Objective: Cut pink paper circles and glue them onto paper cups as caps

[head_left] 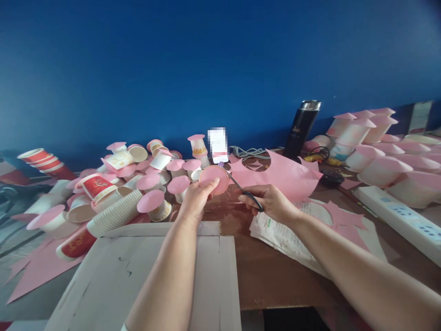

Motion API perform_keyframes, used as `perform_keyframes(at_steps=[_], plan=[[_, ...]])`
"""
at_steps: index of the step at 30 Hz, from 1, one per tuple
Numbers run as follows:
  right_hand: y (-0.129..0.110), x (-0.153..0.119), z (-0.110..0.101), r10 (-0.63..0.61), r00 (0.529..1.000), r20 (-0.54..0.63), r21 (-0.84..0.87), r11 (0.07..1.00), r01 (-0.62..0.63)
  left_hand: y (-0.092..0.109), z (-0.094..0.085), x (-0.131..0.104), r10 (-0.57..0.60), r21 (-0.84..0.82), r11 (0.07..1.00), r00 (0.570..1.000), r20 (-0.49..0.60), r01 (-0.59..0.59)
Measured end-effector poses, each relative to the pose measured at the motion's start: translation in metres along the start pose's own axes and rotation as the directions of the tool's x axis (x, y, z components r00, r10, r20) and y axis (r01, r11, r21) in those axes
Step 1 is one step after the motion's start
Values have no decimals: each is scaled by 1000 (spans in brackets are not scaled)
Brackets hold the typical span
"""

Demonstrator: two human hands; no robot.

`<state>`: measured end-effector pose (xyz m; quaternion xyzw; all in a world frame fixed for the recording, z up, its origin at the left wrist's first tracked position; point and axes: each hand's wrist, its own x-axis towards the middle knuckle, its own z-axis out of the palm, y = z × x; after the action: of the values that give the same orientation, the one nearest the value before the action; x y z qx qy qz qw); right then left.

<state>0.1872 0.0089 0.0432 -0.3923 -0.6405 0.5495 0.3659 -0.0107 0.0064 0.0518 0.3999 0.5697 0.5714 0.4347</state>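
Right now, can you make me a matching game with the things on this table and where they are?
Things:
1. pink paper disc
2. scissors
3. black flask
4. white power strip

Places:
A. standing by the blue wall
B. in the left hand
C. lying at the table's right edge
D. in the right hand

Pairs: 1-B, 2-D, 3-A, 4-C

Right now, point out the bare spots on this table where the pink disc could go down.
Bare brown tabletop lies between the cardboard sheet and the printed papers, below the right hand. The cardboard sheet itself is flat and free. Crowded: cup pile left, capped cups right.
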Motion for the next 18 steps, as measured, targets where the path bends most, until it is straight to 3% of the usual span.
perform_keyframes(at_steps=[12,18], plan=[[2,0,-1,-15,1000,2,-32,999,16,-2,-1,1,18,-67,998,999,41,-15],[11,8,3,74,993,-95,64,996,-68,-3,-2,3,-7,-118,993,1000,24,10]])
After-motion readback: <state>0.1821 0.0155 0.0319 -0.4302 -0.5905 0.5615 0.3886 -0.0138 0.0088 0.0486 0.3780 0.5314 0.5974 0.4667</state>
